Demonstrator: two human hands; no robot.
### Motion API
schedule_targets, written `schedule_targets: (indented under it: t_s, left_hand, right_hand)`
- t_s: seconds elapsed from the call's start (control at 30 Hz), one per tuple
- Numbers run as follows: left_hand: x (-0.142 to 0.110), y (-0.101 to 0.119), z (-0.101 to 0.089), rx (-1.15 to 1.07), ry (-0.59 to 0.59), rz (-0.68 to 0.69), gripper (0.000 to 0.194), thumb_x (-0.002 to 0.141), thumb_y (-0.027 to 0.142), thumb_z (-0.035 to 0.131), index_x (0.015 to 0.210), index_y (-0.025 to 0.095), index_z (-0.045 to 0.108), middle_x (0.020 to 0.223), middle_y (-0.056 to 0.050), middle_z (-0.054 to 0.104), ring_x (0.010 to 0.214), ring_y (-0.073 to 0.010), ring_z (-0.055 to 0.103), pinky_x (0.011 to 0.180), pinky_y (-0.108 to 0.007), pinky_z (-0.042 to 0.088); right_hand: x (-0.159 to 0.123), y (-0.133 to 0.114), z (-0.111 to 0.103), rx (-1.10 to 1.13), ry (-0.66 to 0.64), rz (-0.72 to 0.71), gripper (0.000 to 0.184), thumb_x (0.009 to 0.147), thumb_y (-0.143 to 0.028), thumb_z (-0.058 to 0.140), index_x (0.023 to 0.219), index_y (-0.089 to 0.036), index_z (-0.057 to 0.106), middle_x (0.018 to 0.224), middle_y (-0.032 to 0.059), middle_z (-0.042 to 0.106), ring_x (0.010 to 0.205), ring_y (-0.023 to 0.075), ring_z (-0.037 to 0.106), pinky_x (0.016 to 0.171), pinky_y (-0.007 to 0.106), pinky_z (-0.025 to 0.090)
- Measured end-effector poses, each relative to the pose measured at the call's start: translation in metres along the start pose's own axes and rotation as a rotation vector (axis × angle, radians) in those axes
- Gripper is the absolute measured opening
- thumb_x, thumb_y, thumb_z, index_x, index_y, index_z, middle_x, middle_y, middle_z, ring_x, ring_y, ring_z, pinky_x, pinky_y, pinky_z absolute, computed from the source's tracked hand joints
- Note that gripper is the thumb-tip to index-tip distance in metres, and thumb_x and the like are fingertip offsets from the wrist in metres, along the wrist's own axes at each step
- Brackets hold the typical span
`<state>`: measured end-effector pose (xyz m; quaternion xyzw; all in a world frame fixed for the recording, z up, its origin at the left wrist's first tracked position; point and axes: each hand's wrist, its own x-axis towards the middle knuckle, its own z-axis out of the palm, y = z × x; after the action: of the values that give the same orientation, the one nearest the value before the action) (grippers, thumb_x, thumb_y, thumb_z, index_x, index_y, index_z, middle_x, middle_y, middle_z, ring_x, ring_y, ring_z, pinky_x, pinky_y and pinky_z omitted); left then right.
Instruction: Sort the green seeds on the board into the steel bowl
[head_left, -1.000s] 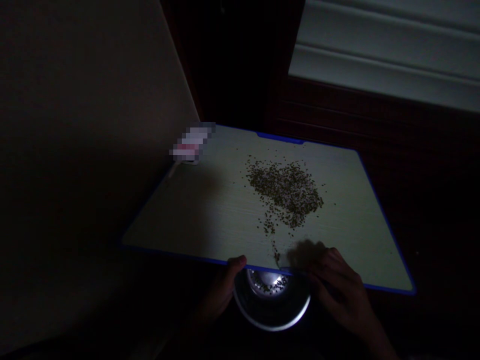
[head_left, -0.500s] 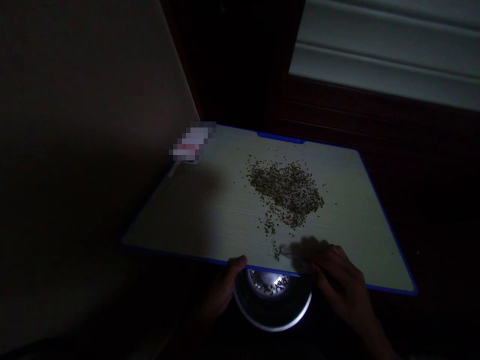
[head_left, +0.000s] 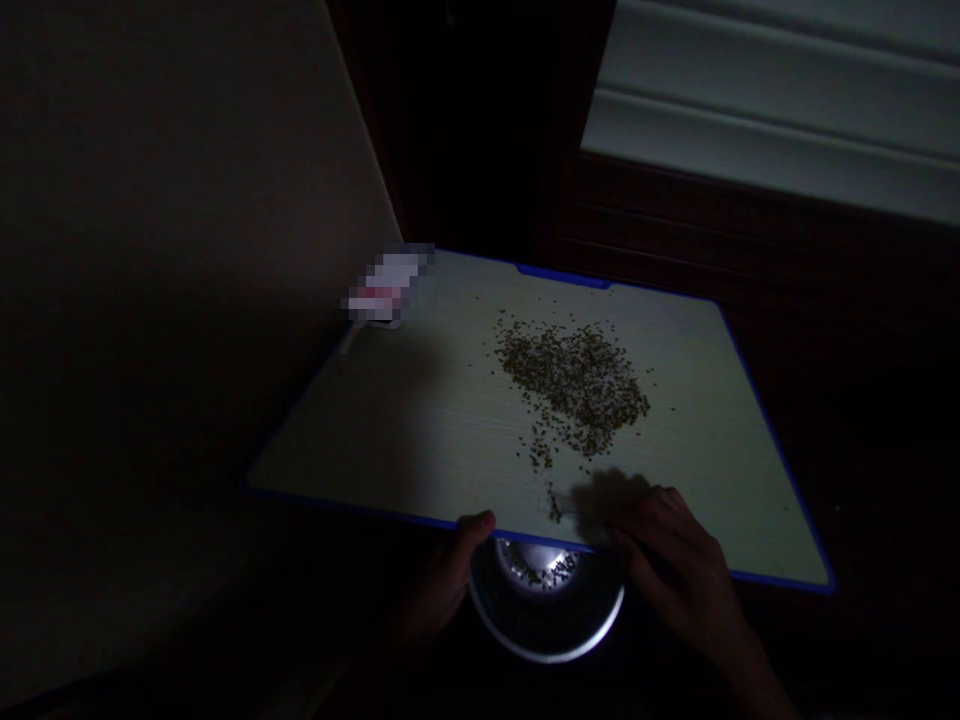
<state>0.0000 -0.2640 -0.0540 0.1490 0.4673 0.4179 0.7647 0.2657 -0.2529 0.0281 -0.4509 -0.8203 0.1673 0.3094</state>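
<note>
A pale cutting board with a blue rim spans the middle of the view. Small dark brown seeds or grains lie heaped near its centre, with a few trailing toward the near edge. My left hand grips that near edge, thumb on top, its fingers hidden beneath. My right hand is closed over the board's near right part, pinching a thin stick-like tool whose kind is too dim to tell. The tool's tip is beside a small cluster of seeds. Below the edge sits a shiny metal bowl with several seeds inside.
A blurred-out white and pink item is at the board's far left corner. A plain wall rises on the left. Dark reddish wood and pale slatted panels stand behind. The surroundings are very dark.
My right hand has shifted very slightly to the left. My left hand, the board and the main heap look almost the same.
</note>
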Motion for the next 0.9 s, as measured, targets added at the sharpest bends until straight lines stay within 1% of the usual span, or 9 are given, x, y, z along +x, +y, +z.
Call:
schedule_targets:
  t_s: [0.13, 0.23, 0.37, 0.43, 0.5, 0.63, 0.77, 0.83, 0.9]
  left_hand:
    - [0.0014, -0.0011, -0.0030, 0.033, -0.011, -0.019, 0.029, 0.089, 0.043, 0.057, 0.098, 0.021, 0.073, 0.107, -0.006, 0.077, 0.110, -0.0308, 0.066, 0.102, -0.044, 0.041]
    - [0.0030, -0.0026, -0.0040, 0.009, -0.035, -0.020, 0.030, 0.089, 0.044, 0.057, 0.098, 0.020, 0.073, 0.102, -0.006, 0.078, 0.106, -0.0306, 0.068, 0.101, -0.044, 0.042]
    - [0.0037, -0.0022, -0.0014, -0.006, 0.005, -0.012, 0.025, 0.086, 0.041, 0.062, 0.093, 0.020, 0.073, 0.091, -0.004, 0.078, 0.097, -0.0294, 0.070, 0.098, -0.043, 0.044]
    - [0.0034, -0.0010, 0.0003, -0.005, 0.023, -0.018, 0.027, 0.085, 0.042, 0.062, 0.095, 0.020, 0.073, 0.092, -0.004, 0.078, 0.098, -0.0295, 0.069, 0.098, -0.043, 0.044]
    - [0.0025, 0.0002, 0.0010, 0.002, 0.023, -0.041, 0.028, 0.085, 0.044, 0.061, 0.094, 0.020, 0.073, 0.093, -0.005, 0.078, 0.100, -0.0304, 0.068, 0.097, -0.044, 0.045]
    - [0.0007, 0.0007, -0.0008, 0.030, 0.012, -0.040, 0.025, 0.087, 0.044, 0.060, 0.086, 0.022, 0.073, 0.089, -0.004, 0.078, 0.098, -0.0289, 0.069, 0.096, -0.042, 0.045]
    - [0.0008, 0.0000, -0.0023, 0.036, -0.001, -0.020, 0.024, 0.088, 0.043, 0.060, 0.085, 0.023, 0.073, 0.090, -0.002, 0.078, 0.096, -0.0275, 0.069, 0.095, -0.040, 0.045]
    - [0.0011, -0.0002, -0.0022, 0.015, -0.017, -0.029, 0.024, 0.088, 0.043, 0.060, 0.086, 0.023, 0.073, 0.091, -0.002, 0.078, 0.098, -0.0278, 0.069, 0.096, -0.041, 0.045]
    - [0.0008, -0.0002, -0.0017, -0.012, -0.037, -0.039, 0.024, 0.089, 0.042, 0.059, 0.091, 0.023, 0.074, 0.096, -0.002, 0.078, 0.103, -0.0271, 0.068, 0.099, -0.040, 0.043]
  right_hand:
    - [-0.0051, 0.0017, -0.0003, 0.008, -0.013, 0.000, 0.037, 0.088, -0.013, 0.059, 0.122, -0.028, 0.064, 0.090, 0.0026, 0.068, 0.084, 0.0211, 0.061, 0.076, 0.039, 0.047]
    - [-0.0074, 0.0028, 0.0009, 0.011, -0.018, -0.005, 0.037, 0.089, -0.013, 0.059, 0.123, -0.027, 0.062, 0.091, 0.0032, 0.068, 0.084, 0.0213, 0.060, 0.078, 0.041, 0.046]
    - [-0.0061, 0.0011, 0.0004, 0.032, -0.017, -0.006, 0.029, 0.089, -0.011, 0.058, 0.115, -0.023, 0.064, 0.089, 0.0047, 0.066, 0.083, 0.0215, 0.058, 0.075, 0.040, 0.045]
    - [-0.0048, -0.0005, -0.0010, 0.053, -0.027, -0.005, 0.027, 0.089, -0.011, 0.058, 0.111, -0.022, 0.065, 0.085, 0.0042, 0.064, 0.081, 0.0208, 0.057, 0.073, 0.039, 0.045]
    - [-0.0043, -0.0015, -0.0021, 0.062, -0.044, -0.009, 0.028, 0.088, -0.011, 0.057, 0.113, -0.023, 0.065, 0.085, 0.0039, 0.065, 0.080, 0.0207, 0.058, 0.073, 0.039, 0.045]
    - [-0.0076, 0.0001, -0.0017, 0.057, -0.060, -0.030, 0.035, 0.088, -0.013, 0.059, 0.121, -0.025, 0.064, 0.090, 0.0042, 0.068, 0.084, 0.0218, 0.060, 0.076, 0.041, 0.046]
    - [-0.0111, 0.0021, -0.0007, 0.060, -0.034, -0.043, 0.037, 0.087, -0.012, 0.060, 0.122, -0.025, 0.063, 0.097, 0.0049, 0.068, 0.089, 0.0226, 0.061, 0.079, 0.043, 0.047]
    - [-0.0102, 0.0019, -0.0005, 0.058, -0.037, -0.032, 0.037, 0.088, -0.012, 0.060, 0.122, -0.024, 0.063, 0.096, 0.0049, 0.068, 0.086, 0.0220, 0.061, 0.077, 0.042, 0.047]
    - [-0.0079, 0.0016, 0.0001, 0.051, -0.040, -0.022, 0.037, 0.088, -0.012, 0.059, 0.122, -0.024, 0.064, 0.090, 0.0044, 0.067, 0.082, 0.0214, 0.060, 0.073, 0.040, 0.047]
